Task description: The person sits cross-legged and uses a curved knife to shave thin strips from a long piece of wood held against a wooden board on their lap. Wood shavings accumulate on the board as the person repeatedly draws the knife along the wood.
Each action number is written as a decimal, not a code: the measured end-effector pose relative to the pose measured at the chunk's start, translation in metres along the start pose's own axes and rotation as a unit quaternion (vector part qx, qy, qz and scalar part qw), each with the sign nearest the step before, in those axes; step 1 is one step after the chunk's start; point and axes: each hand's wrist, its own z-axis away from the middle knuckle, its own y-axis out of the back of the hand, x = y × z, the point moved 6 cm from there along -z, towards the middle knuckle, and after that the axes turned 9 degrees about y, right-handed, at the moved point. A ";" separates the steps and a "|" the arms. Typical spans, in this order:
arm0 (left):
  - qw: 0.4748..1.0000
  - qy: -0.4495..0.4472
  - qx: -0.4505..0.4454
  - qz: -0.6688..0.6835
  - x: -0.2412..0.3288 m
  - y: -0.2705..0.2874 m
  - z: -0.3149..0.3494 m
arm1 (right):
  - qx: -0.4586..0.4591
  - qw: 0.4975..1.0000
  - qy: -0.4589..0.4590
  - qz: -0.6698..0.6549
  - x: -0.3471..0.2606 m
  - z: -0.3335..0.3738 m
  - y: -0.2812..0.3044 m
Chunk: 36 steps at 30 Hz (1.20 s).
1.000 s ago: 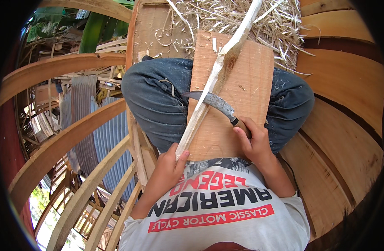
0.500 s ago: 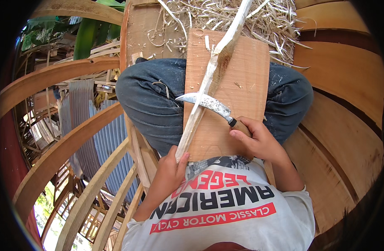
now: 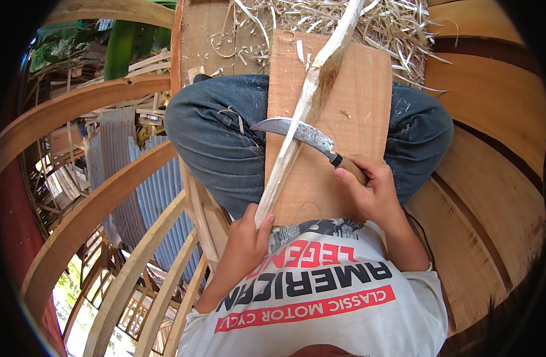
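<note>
- The curved knife [image 3: 316, 140] crosses the stick [image 3: 306, 104], its tip reaching past the left edge of the board [image 3: 356, 101], above the trousers [image 3: 216, 149].
- Right of the stick, the board widens toward the right thigh; the stick's far end runs beyond the board's upper edge.
- The left hand [image 3: 248, 235] grips the stick's near end; the right hand [image 3: 371, 185] is closed around the knife's brown handle.
- The stick is pale, faceted, with a darker bend; the blade is mottled grey.
- The board spans the lap; shavings [image 3: 398, 41] heap beyond.
- Wooden slats [image 3: 94, 223] curve left, planks [image 3: 463, 226] right.
</note>
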 end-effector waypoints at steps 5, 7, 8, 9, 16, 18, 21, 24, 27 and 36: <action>1.000 -0.026 0.009 0.005 0.004 0.001 -0.002 | 0.055 0.987 0.112 0.100 -0.003 0.000 -0.002; 1.000 -0.018 0.004 0.007 0.004 0.001 -0.002 | 0.069 0.982 0.128 0.124 -0.002 0.002 -0.004; 1.000 -0.014 0.002 0.008 0.004 0.002 -0.002 | 0.075 0.979 0.136 0.135 -0.003 0.002 -0.005; 1.000 -0.015 0.000 0.005 0.001 0.002 -0.002 | 0.074 0.977 0.139 0.143 -0.002 0.003 -0.006; 1.000 -0.016 -0.017 0.018 -0.003 -0.001 -0.001 | 0.084 0.965 0.185 0.169 -0.002 -0.001 -0.004; 0.999 -0.013 -0.022 0.023 -0.003 -0.001 -0.002 | 0.021 0.987 0.122 0.103 0.000 -0.006 0.000; 0.999 0.004 -0.023 0.023 -0.001 -0.002 0.001 | -0.093 0.996 0.001 0.000 -0.001 -0.008 0.001; 1.000 0.002 -0.009 0.015 0.005 -0.001 0.000 | -0.147 0.988 -0.048 -0.022 -0.003 -0.007 0.002; 1.000 -0.003 -0.005 0.016 0.007 0.000 0.001 | -0.158 0.985 -0.058 -0.036 -0.001 -0.004 -0.001; 1.000 -0.002 0.002 0.005 0.004 -0.003 0.000 | -0.106 0.994 -0.033 -0.014 -0.003 0.001 -0.002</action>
